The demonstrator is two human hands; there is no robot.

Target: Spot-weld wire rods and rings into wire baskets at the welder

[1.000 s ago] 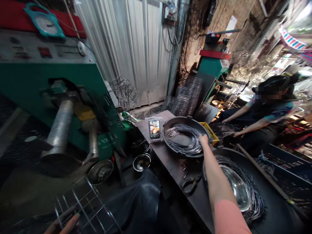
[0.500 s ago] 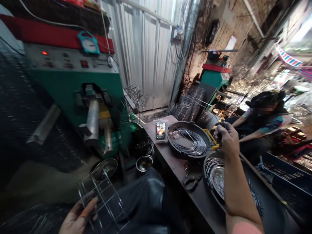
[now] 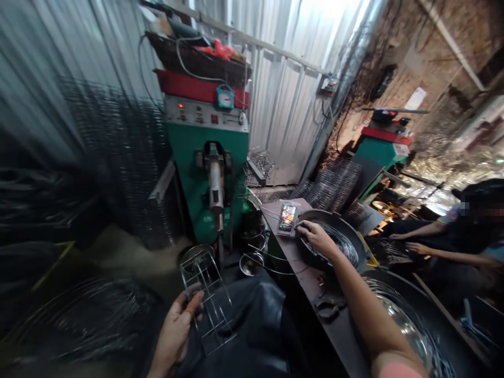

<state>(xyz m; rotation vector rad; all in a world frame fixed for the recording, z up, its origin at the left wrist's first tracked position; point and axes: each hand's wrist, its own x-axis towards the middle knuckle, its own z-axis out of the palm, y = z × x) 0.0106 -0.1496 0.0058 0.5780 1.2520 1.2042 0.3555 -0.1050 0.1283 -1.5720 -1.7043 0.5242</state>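
Observation:
At the lower middle, my left hand [image 3: 179, 317] is closed round one side of a wire rack [image 3: 218, 315], a frame of thin metal bars held over my dark-clad lap. My right hand [image 3: 315, 236] pinches thin metal wires [image 3: 271, 214] that reach out to the left, past the phone. More long, curved wires [image 3: 275, 257] hang below this hand; whether it grips them too, I cannot tell. Beneath the right hand, a round black pan [image 3: 356, 223] holds coiled wire. A lit phone [image 3: 288, 218] leans just left of the right hand.
Facing me is a green machine [image 3: 185, 173] with a red top and projecting metal arms. Metal bowls [image 3: 252, 264] sit low beside the bench [image 3: 289, 252]. Pliers [image 3: 328, 310] lie on the bench. Another person [image 3: 444, 252] sits at the right. Wire grids stand against the left wall.
My right hand has come left from the far side of the pans, bringing wires toward the rack. The view has turned left. My left hand still holds the rack.

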